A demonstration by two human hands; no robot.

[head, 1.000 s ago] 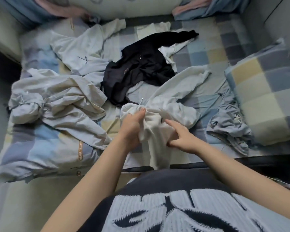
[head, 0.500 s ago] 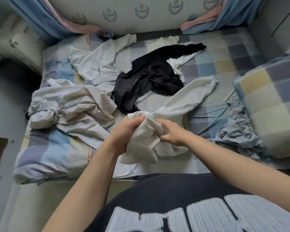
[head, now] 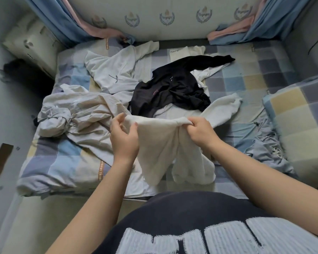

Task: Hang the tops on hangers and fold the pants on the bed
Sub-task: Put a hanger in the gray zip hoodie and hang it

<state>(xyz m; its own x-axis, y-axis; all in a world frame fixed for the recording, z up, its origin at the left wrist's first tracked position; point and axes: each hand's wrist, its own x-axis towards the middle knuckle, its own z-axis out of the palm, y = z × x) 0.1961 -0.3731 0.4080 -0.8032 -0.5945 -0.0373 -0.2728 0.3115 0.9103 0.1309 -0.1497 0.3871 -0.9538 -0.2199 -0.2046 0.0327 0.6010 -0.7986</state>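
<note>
I see the left hand (head: 124, 139) pinching one end of the cream garment (head: 160, 149) and the right hand (head: 200, 132) gripping the other end. The cloth hangs between them. A black top (head: 173, 88) lies beyond both hands.

The cream garment (head: 160, 143) looks like soft fleecy knit, matt and a bit fuzzy. The black top (head: 173, 88) is thinner, smoother cloth, also matt. The beige garment (head: 84, 114) on the left is crinkly thin woven stuff with a faint sheen. The checked sheet (head: 246, 79) reads as plain matt cotton-type cloth, and the blue-grey garment (head: 264, 149) looks slinky and finely creased.
</note>
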